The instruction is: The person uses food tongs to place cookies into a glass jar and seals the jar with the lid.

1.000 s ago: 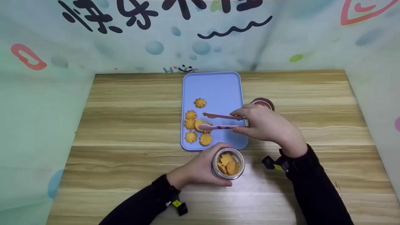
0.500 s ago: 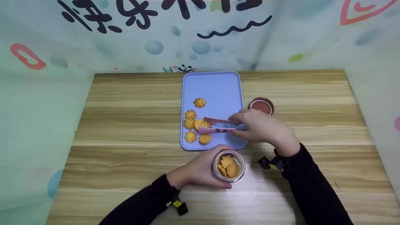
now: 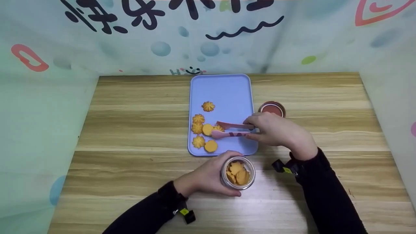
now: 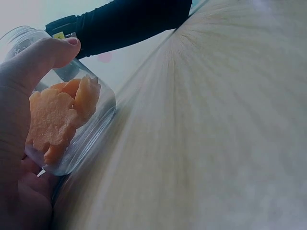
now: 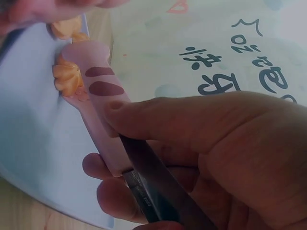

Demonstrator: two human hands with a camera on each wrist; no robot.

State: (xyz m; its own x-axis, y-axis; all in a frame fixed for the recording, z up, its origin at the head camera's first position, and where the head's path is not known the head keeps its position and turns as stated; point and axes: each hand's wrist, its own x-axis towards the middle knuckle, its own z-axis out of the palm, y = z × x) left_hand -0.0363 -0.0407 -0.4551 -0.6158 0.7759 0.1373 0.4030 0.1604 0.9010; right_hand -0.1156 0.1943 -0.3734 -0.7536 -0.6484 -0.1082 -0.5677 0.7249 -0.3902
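Observation:
My left hand [image 3: 211, 177] grips a clear glass jar [image 3: 238, 187] with its mouth up. Several golden cookies [image 4: 53, 120] lie inside the jar. With thumb and fingers, my right hand [image 3: 278, 131] holds pink tongs [image 3: 229, 134] low over the blue tray [image 3: 224, 91]. Between the tongs' tips sits a ridged cookie [image 5: 68, 79], its edges partly hidden by them. Just left of the tips lies a round flat-side-up cookie [image 3: 207, 129]. More cookies rest along the tray's left side, among them a ridged cookie [image 3: 198, 141] and another flat-side-up cookie [image 3: 211, 146].
A reddish-brown jar lid [image 3: 272, 109] lies right of the tray, partly behind my right hand. A single cookie [image 3: 208, 106] sits farther up the tray. The wooden table [image 3: 136, 113] meets a printed cloth backdrop [image 3: 130, 55] at the back.
The tongs first came nearer, then shifted slightly right, and the ridged cookie between their tips moved right with them. The cookie nearest the jar shifted a little left. My left hand stayed with the jar.

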